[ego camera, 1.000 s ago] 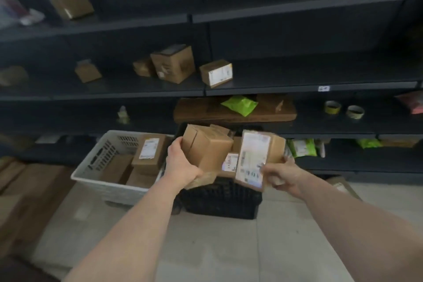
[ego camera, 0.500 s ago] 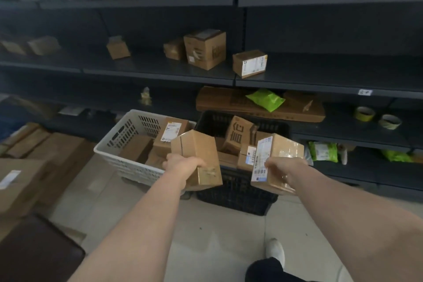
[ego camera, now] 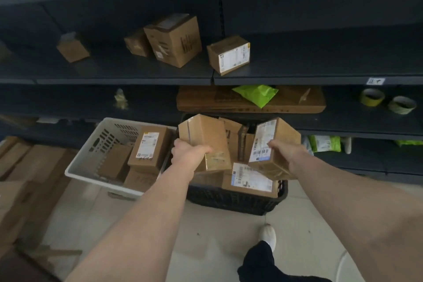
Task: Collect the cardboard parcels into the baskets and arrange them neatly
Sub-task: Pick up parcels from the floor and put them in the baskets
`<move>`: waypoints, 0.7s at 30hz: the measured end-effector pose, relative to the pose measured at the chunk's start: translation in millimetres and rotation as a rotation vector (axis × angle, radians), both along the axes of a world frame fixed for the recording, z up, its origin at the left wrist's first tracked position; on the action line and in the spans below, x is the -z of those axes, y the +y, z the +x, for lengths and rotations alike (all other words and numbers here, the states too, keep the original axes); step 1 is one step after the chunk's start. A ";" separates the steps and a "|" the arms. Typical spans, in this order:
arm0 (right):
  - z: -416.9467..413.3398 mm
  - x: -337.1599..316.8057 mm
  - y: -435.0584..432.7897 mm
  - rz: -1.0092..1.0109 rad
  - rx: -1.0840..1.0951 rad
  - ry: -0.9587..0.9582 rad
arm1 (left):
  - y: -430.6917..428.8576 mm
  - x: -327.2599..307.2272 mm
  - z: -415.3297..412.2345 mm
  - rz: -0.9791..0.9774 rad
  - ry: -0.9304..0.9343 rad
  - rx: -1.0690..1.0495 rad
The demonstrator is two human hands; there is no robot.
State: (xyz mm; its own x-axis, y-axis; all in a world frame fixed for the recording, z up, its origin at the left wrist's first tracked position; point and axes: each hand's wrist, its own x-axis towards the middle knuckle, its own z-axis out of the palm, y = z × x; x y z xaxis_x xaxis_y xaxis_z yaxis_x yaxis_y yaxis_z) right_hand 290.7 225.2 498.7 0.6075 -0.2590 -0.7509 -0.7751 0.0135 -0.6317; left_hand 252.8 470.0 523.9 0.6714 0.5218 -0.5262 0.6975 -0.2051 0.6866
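Both hands have moved forward over the black basket [ego camera: 233, 201]. The left hand [ego camera: 187, 153] curls its fingers round a plain parcel [ego camera: 206, 137] above the basket's left rim, and the right hand [ego camera: 288, 153] clasps a labelled parcel [ego camera: 272, 144] above its right side.

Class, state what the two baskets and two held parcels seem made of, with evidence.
White basket: probably moulded plastic, smooth, slotted walls. Black basket: probably plastic, lattice walls. Left parcel and right parcel: matte brown cardboard, creased edges; right one carries a paper label.

Two baskets [ego camera: 100, 144] [ego camera: 229, 201], two held parcels [ego camera: 206, 135] [ego camera: 263, 137], four parcels [ego camera: 73, 51] [ego camera: 137, 43] [ego camera: 176, 41] [ego camera: 229, 55] on middle shelf [ego camera: 320, 80], two tape rolls [ego camera: 372, 97] [ego camera: 401, 105]
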 end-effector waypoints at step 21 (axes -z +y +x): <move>94.4 83.3 -57.7 -0.090 -0.255 0.221 | -98.3 81.4 150.3 0.300 0.306 0.575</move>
